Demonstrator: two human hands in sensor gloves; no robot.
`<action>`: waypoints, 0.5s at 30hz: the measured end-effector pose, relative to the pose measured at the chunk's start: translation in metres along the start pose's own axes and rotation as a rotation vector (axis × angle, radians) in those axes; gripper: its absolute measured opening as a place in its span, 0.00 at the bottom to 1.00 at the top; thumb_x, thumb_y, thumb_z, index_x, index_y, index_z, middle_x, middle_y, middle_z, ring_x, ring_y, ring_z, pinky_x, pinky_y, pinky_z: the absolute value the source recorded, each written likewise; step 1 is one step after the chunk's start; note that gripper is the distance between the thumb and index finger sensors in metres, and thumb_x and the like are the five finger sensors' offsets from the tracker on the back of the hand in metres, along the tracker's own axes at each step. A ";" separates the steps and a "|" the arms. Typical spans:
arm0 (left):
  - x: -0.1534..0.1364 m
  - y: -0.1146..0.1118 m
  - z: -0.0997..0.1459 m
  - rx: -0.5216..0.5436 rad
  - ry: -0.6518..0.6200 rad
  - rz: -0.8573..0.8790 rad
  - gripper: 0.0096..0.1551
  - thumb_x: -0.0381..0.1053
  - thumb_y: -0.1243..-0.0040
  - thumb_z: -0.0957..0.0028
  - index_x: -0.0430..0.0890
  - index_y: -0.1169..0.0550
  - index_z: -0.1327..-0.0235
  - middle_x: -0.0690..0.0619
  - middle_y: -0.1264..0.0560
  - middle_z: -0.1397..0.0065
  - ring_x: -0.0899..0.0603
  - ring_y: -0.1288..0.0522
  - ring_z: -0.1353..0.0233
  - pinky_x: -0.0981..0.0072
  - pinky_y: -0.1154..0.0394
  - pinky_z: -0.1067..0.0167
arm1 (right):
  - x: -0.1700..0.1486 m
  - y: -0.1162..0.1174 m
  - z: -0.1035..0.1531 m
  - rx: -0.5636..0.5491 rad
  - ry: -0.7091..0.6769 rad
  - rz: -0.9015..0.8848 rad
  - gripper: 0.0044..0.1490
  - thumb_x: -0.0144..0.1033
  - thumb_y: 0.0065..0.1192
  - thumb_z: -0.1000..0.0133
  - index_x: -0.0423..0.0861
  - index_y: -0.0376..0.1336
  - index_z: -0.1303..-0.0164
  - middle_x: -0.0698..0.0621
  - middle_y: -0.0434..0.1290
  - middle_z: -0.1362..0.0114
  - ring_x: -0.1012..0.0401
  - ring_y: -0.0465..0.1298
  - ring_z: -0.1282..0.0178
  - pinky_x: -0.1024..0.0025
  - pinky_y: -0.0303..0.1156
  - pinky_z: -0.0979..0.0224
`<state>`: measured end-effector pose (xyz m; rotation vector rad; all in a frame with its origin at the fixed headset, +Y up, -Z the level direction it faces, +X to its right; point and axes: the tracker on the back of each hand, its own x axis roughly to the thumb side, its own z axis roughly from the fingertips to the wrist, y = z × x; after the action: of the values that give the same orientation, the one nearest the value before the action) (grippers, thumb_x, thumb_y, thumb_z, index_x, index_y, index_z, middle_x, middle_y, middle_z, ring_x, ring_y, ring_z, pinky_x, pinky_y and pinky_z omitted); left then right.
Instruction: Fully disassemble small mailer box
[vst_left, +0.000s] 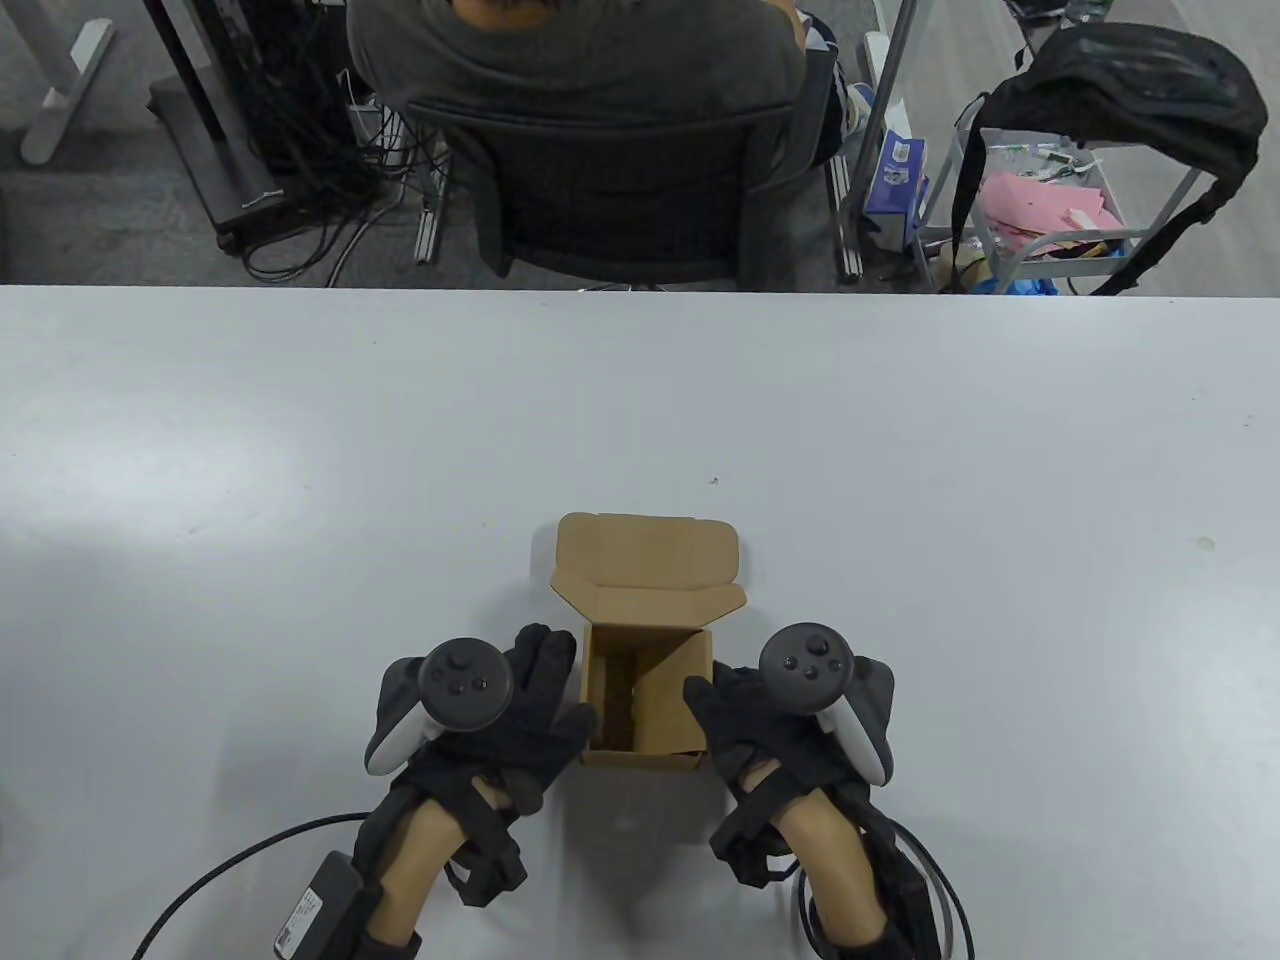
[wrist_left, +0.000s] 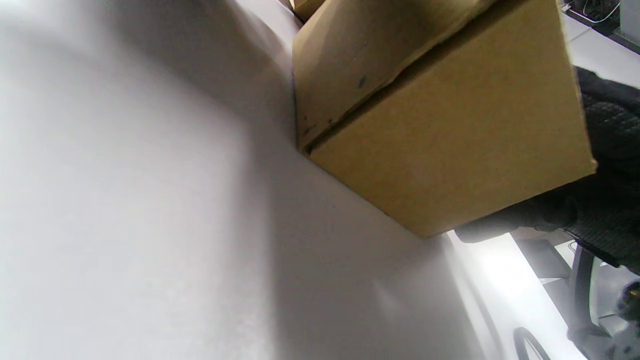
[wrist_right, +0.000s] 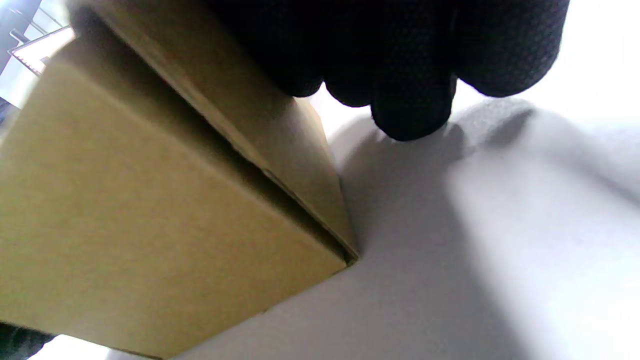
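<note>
The small brown mailer box (vst_left: 645, 745) stands on the white table (vst_left: 300, 450) near its front edge. Its lid (vst_left: 648, 565) is folded open and points away from me. My left hand (vst_left: 565, 680) holds the box's left wall, fingers along the outside and thumb at the front left corner. My right hand (vst_left: 715, 700) holds the right wall, thumb at the rim. In the right wrist view my gloved fingers (wrist_right: 410, 75) rest on the box's side (wrist_right: 150, 200). The left wrist view shows the box's outer walls (wrist_left: 440, 125) and the right glove (wrist_left: 605, 165) behind it.
A person sits in a black office chair (vst_left: 620, 190) beyond the table's far edge. A metal cart (vst_left: 1060, 200) with a black bag stands at the back right. Cables (vst_left: 230, 870) trail from both wrists over the table's front edge.
</note>
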<state>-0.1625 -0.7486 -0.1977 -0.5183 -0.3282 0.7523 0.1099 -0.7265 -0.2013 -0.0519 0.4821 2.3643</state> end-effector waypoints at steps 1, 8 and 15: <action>0.000 0.000 0.000 0.000 0.000 0.000 0.57 0.77 0.60 0.51 0.46 0.60 0.22 0.44 0.68 0.18 0.30 0.64 0.18 0.33 0.58 0.25 | 0.000 0.000 0.000 0.001 0.000 -0.002 0.45 0.59 0.49 0.53 0.37 0.61 0.37 0.34 0.65 0.29 0.39 0.74 0.38 0.41 0.69 0.39; 0.000 0.000 0.000 0.000 0.001 0.002 0.56 0.77 0.60 0.51 0.45 0.60 0.22 0.44 0.68 0.18 0.30 0.64 0.18 0.33 0.58 0.25 | -0.003 -0.001 -0.001 0.035 0.005 -0.034 0.44 0.58 0.47 0.53 0.37 0.60 0.36 0.34 0.63 0.28 0.40 0.74 0.37 0.41 0.68 0.39; -0.001 -0.001 0.000 -0.002 0.002 0.006 0.56 0.77 0.60 0.51 0.45 0.60 0.22 0.44 0.68 0.18 0.30 0.63 0.18 0.34 0.58 0.25 | -0.009 -0.003 -0.002 0.099 0.031 -0.083 0.44 0.57 0.45 0.53 0.39 0.58 0.34 0.35 0.61 0.27 0.41 0.73 0.36 0.42 0.68 0.38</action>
<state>-0.1625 -0.7494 -0.1976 -0.5217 -0.3255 0.7568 0.1182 -0.7308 -0.2027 -0.0617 0.5996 2.2586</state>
